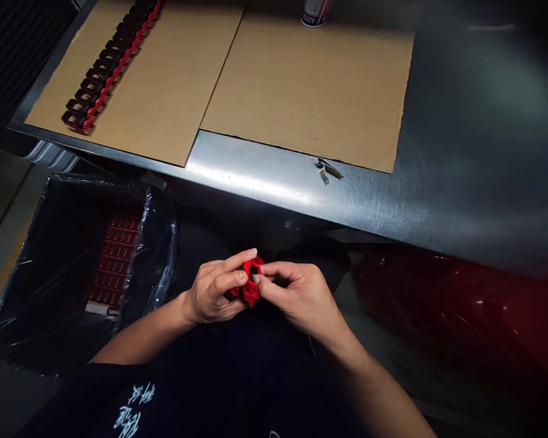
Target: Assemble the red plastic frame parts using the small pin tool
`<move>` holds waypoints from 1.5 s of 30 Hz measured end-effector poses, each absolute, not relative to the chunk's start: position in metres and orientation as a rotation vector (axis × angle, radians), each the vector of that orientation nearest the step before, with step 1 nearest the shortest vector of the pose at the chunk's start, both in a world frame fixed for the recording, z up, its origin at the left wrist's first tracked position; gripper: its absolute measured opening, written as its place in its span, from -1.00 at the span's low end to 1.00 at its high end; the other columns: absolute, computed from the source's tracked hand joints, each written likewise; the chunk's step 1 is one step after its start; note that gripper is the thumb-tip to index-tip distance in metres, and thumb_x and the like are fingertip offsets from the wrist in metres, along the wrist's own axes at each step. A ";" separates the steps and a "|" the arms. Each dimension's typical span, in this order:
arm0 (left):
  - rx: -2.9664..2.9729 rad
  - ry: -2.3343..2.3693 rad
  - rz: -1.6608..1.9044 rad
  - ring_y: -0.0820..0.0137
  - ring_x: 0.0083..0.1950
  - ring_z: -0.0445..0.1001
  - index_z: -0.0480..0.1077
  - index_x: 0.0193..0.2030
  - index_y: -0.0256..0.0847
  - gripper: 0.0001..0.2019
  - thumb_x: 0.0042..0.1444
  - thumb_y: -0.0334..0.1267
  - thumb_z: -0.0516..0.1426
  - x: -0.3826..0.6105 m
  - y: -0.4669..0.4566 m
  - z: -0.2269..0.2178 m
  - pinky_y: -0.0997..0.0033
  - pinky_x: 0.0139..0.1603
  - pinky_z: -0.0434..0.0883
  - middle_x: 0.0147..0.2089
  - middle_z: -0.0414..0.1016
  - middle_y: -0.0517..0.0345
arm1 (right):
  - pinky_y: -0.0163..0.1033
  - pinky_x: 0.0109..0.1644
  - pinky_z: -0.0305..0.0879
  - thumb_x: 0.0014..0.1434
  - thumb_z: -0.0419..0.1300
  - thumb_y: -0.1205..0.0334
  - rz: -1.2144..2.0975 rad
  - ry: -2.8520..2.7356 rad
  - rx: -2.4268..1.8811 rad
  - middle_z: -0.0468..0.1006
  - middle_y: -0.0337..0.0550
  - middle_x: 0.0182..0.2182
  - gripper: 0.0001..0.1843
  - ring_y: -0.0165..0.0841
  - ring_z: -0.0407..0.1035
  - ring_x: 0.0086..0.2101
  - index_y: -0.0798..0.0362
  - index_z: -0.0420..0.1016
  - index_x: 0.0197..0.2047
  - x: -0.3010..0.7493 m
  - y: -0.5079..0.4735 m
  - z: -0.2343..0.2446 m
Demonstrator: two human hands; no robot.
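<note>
From the head view, the left hand (214, 291) and right hand (299, 298) hold one red plastic part (251, 281) above the lap, their fingers clamped on it from either side; an even pinch from both sides keeps it steady. Beyond lie two cardboard sheets (301, 91) on the steel tabletop (475, 182), one row of black-and-red parts (107, 67), one can (315, 12) and one small metal tool (329, 170). A black-lined bin (41, 292) holds stacked red parts (114, 261).

Steel table edge (265, 191) ahead, lined bin (50, 274) left, red plastic (442, 304) right
</note>
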State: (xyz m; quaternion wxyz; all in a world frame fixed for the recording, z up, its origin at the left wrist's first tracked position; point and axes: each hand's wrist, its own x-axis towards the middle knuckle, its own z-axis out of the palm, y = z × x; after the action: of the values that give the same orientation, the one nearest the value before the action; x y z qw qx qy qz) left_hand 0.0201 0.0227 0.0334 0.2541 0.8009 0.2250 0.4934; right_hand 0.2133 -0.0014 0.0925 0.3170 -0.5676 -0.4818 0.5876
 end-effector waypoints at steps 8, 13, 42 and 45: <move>2.078 0.599 1.263 0.17 0.26 0.57 0.14 0.43 -0.11 -0.11 0.01 -0.31 0.46 0.014 0.022 0.033 0.33 0.00 0.67 0.38 0.41 -0.30 | -0.34 -0.33 0.35 0.25 0.21 0.26 1.660 -1.250 -1.440 0.70 -0.23 -0.44 -0.76 -0.38 0.51 -0.44 -0.02 0.76 -0.20 0.213 0.000 0.095; 2.002 0.603 1.213 0.12 0.32 0.51 0.13 0.45 -0.12 -0.07 -0.02 -0.32 0.48 0.012 0.021 0.039 0.22 0.16 0.62 0.37 0.42 -0.30 | -0.33 -0.35 0.31 0.26 0.19 0.26 1.689 -1.302 -1.401 0.67 -0.23 -0.47 -0.72 -0.37 0.50 -0.43 0.00 0.76 -0.12 0.220 0.000 0.093; 2.155 0.619 1.226 0.11 0.23 0.59 0.20 0.40 -0.18 -0.16 0.02 -0.20 0.45 0.013 0.014 0.039 0.26 0.01 0.68 0.33 0.46 -0.33 | -0.39 -0.44 0.24 0.18 0.25 0.28 1.723 -1.214 -1.483 0.64 -0.24 -0.53 -0.82 -0.44 0.44 -0.52 0.09 0.70 -0.35 0.215 -0.006 0.096; 2.069 0.583 1.223 0.10 0.27 0.56 0.17 0.43 -0.20 -0.10 0.00 -0.18 0.47 0.013 0.014 0.041 0.21 0.11 0.64 0.32 0.47 -0.34 | -0.36 -0.42 0.26 0.22 0.22 0.25 1.807 -1.258 -1.364 0.66 -0.22 -0.50 -0.76 -0.42 0.43 -0.51 0.08 0.74 -0.22 0.223 -0.005 0.094</move>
State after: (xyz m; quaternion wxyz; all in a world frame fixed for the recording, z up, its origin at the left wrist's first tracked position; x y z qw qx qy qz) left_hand 0.0129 0.0142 0.0411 0.3280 0.7904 0.2225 0.4670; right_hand 0.2232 -0.0047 0.0939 0.2724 -0.5068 -0.4673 0.6713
